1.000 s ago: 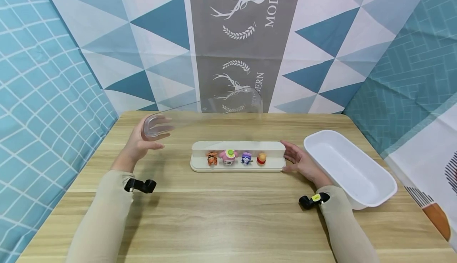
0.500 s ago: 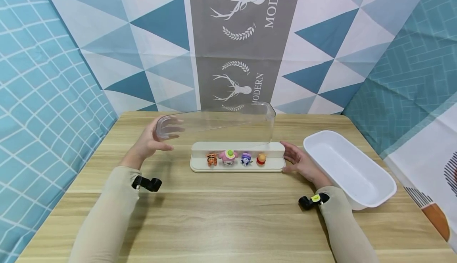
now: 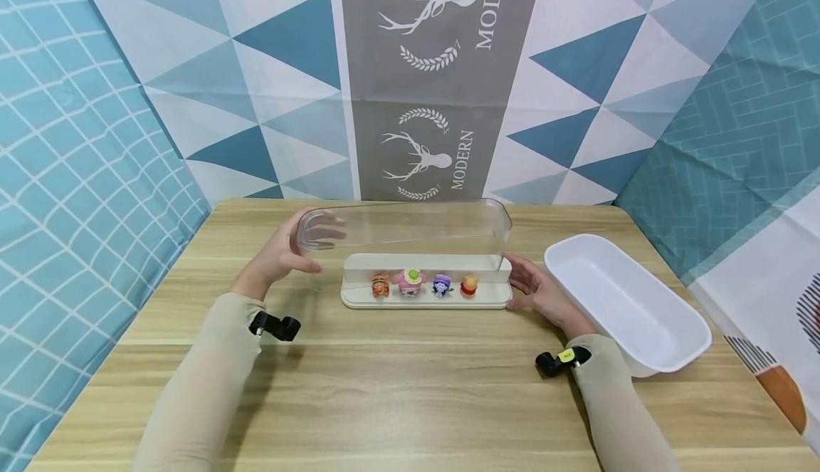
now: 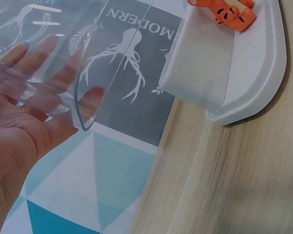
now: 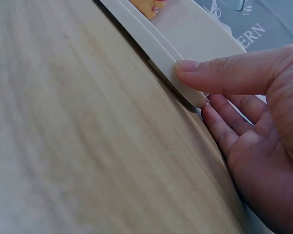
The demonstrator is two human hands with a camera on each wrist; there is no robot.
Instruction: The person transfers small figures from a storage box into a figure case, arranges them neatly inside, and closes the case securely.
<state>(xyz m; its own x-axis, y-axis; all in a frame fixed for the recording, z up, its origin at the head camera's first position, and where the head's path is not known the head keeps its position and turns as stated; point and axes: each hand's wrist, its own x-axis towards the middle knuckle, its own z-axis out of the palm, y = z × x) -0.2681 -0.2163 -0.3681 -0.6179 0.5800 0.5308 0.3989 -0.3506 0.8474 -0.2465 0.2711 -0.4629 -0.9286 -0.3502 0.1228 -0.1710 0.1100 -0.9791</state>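
A clear plastic cover (image 3: 410, 224) hangs tilted above and behind a white stepped display base (image 3: 359, 294), its left end lower and its right end reaching over the base. My left hand (image 3: 282, 248) grips the cover by its left end, fingers behind and thumb in front; in the left wrist view the fingers (image 4: 44, 58) show through the plastic. Four-way small talk aside, several small figurines stand in a row on the base: an orange tiger (image 3: 381, 285), a pink one (image 3: 410, 281), a purple one (image 3: 441, 285) and a yellow bear (image 3: 469, 285). My right hand (image 3: 541, 290) holds the base's right end, thumb on its front rim.
A white oblong tub (image 3: 624, 301) stands on the wooden table (image 3: 410, 386) at the right, just beyond my right forearm. Patterned cloth (image 3: 442, 80) hangs behind the table's back edge, with blue tiled cloth (image 3: 77, 194) on the left.
My left hand has moved right with the clear cover, whose right end has come down toward the base. My right hand has stayed on the base.
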